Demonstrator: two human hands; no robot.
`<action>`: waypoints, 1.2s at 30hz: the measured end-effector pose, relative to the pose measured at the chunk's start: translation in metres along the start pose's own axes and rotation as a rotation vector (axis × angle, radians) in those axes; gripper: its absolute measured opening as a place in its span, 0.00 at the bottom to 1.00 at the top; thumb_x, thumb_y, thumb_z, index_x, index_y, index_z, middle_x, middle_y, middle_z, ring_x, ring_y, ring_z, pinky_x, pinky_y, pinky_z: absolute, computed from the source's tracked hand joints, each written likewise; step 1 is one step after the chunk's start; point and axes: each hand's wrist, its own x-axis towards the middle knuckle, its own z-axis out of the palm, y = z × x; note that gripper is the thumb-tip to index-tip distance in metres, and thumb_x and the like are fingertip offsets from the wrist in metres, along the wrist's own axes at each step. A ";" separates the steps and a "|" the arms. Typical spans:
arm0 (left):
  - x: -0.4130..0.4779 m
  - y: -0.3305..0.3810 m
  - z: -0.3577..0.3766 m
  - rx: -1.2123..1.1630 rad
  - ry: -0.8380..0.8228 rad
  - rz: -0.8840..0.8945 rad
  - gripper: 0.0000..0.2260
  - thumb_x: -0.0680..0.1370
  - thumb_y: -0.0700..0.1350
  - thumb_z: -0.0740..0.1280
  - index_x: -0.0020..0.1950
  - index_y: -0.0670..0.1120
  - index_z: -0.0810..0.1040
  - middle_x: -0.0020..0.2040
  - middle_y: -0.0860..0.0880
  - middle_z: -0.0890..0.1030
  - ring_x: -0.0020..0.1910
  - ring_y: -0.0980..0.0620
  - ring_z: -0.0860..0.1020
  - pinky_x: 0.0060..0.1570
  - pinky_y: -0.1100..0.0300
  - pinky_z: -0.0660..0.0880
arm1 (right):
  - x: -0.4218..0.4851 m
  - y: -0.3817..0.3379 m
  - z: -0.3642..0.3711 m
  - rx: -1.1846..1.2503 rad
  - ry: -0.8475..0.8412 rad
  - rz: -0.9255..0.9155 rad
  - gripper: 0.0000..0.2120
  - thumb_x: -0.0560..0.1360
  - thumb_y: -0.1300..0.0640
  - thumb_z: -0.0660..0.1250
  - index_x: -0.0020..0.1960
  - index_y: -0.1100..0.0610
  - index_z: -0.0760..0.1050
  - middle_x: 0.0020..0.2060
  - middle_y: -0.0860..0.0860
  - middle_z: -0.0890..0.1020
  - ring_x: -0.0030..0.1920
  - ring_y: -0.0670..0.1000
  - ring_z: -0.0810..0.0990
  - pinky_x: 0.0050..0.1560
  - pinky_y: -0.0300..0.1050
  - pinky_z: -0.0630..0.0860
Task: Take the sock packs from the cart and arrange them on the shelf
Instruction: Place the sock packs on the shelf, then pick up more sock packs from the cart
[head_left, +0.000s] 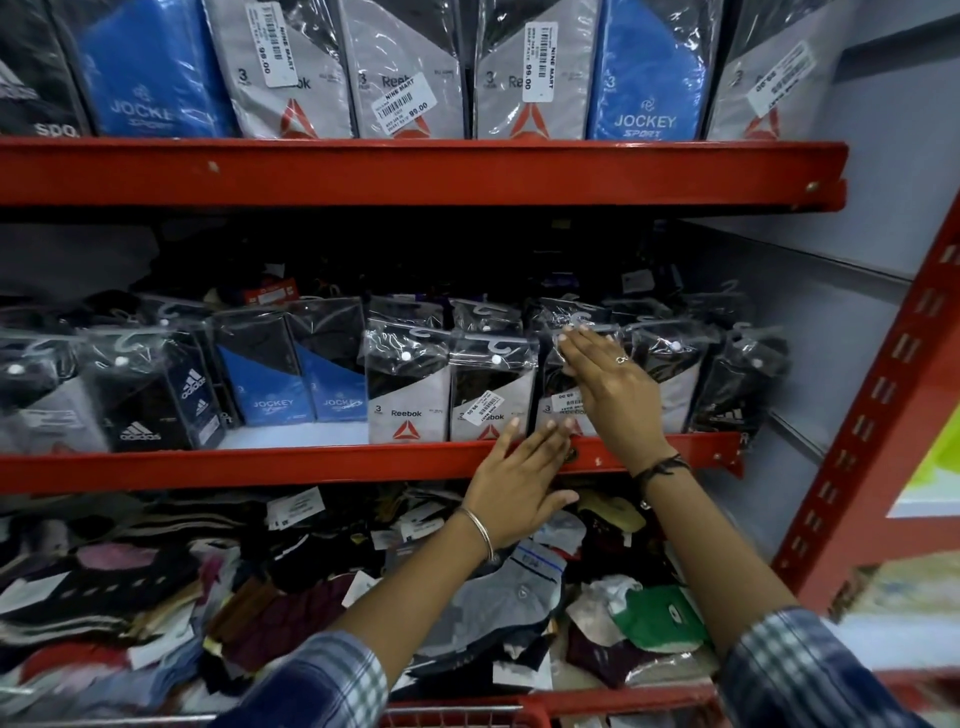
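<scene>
Sock packs stand in a row on the middle red shelf (311, 462). My right hand (610, 387) lies flat, fingers spread, against the front of a grey-and-black Reebok pack (558, 410) near the row's right end. My left hand (519, 473) rests open on the shelf's front lip just below two more Reebok packs (408, 400), its fingertips touching the base of the pack. Neither hand grips anything. Blue Jockey packs (270, 395) and black Adidas packs (150, 405) stand further left. The cart's red rim (467, 714) shows at the bottom edge.
The upper red shelf (415, 171) carries upright Reebok and Jockey packs. Below, a bin is heaped with loose socks (322, 597). A red perforated upright (872, 415) and a pale wall close off the right side.
</scene>
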 end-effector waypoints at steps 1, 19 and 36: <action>-0.002 -0.001 0.000 -0.027 0.010 0.003 0.30 0.79 0.61 0.40 0.73 0.44 0.60 0.75 0.48 0.59 0.74 0.51 0.54 0.70 0.45 0.40 | 0.000 -0.001 -0.001 0.006 -0.025 0.012 0.20 0.72 0.68 0.70 0.63 0.61 0.75 0.59 0.57 0.80 0.62 0.55 0.76 0.63 0.51 0.73; -0.241 -0.018 0.057 -0.458 0.060 -0.224 0.23 0.82 0.52 0.46 0.62 0.42 0.74 0.68 0.43 0.72 0.70 0.49 0.61 0.70 0.50 0.54 | -0.179 -0.183 0.008 0.349 -0.515 0.176 0.20 0.77 0.58 0.60 0.68 0.62 0.68 0.66 0.59 0.74 0.67 0.58 0.71 0.68 0.57 0.66; -0.505 -0.029 0.241 -0.835 -0.619 -0.528 0.20 0.71 0.39 0.63 0.63 0.40 0.72 0.61 0.39 0.76 0.58 0.39 0.76 0.58 0.49 0.73 | -0.408 -0.357 0.162 0.471 -1.367 0.289 0.23 0.75 0.63 0.64 0.69 0.62 0.66 0.68 0.61 0.70 0.68 0.60 0.68 0.69 0.53 0.62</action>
